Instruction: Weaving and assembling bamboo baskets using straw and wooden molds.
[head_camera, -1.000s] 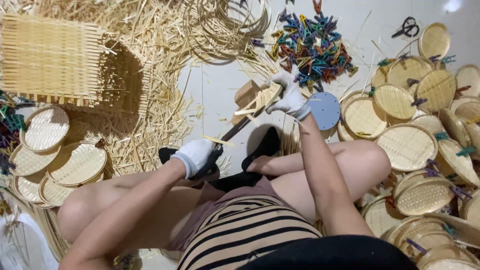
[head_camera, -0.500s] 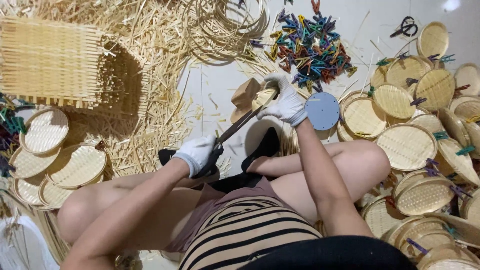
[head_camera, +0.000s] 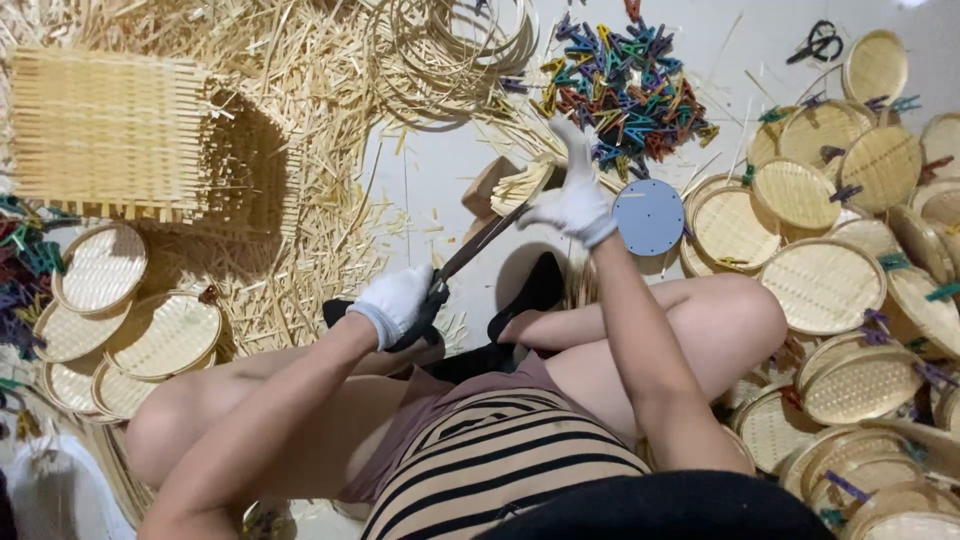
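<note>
So the person is sitting on the floor (head_camera: 440, 190) with knees spread, both hands in white gloves. The left hand (head_camera: 395, 300) is gripping the handles of a big pair of dark shears (head_camera: 465, 265), fingers wrapped tight around them. The blades are pointing up and to the right toward the far side, reaching a small bundle of pale bamboo strips (head_camera: 522, 185). The right hand (head_camera: 575, 200) is holding that bundle from the right, fingers closed on it except one sticking up. The bundle is sitting right in the middle of the scene, just beyond the knees, with a small wooden block (head_camera: 485, 185) just behind it on the left.

Just right of the right hand a round grey disc (head_camera: 648, 216) is lying flat. Farther back a heap of coloured clips (head_camera: 625, 85) is piling up, with coils of thin hoops (head_camera: 445, 50) to its left. A square woven basket (head_camera: 110, 135) is sitting far left on a mess of straw offcuts (head_camera: 310, 230). Round woven trays (head_camera: 825, 285) are stacking up all over the right side, and a few more round trays (head_camera: 160, 335) are lying near left. A small pair of scissors (head_camera: 822, 42) is lying far right.
</note>
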